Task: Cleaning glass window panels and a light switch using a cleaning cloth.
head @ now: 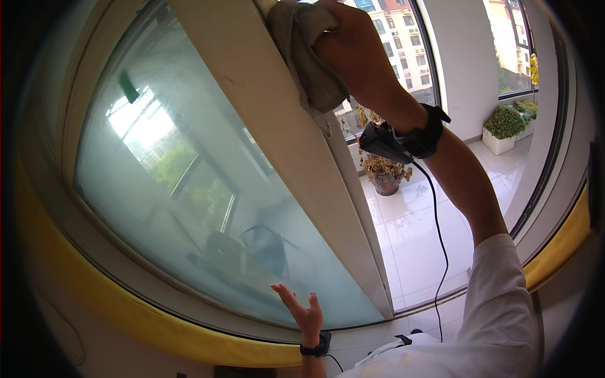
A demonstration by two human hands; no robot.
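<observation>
A damp-looking grey cloth (302, 52) is bunched in my right hand (352, 47), high in the view. The cloth lies against the edge of the pale frame (283, 156) of a sliding glass door. Part of the cloth's upper end is cut off by the picture's rim. My left hand (307, 312) is raised low in the view, fingers spread and nothing in it. It appears in front of the lower part of the hazy glass pane (212, 189); whether it touches the glass I cannot tell. A green strip (128, 88) shows on the pane.
Beyond the door opening, a potted plant with dried leaves (385, 175) stands on the white tiled floor (416, 236). A white planter (498, 139) with a green shrub is farther right. A black cable (437, 236) hangs from my right wrist device. A yellow curtain (142, 316) borders the door.
</observation>
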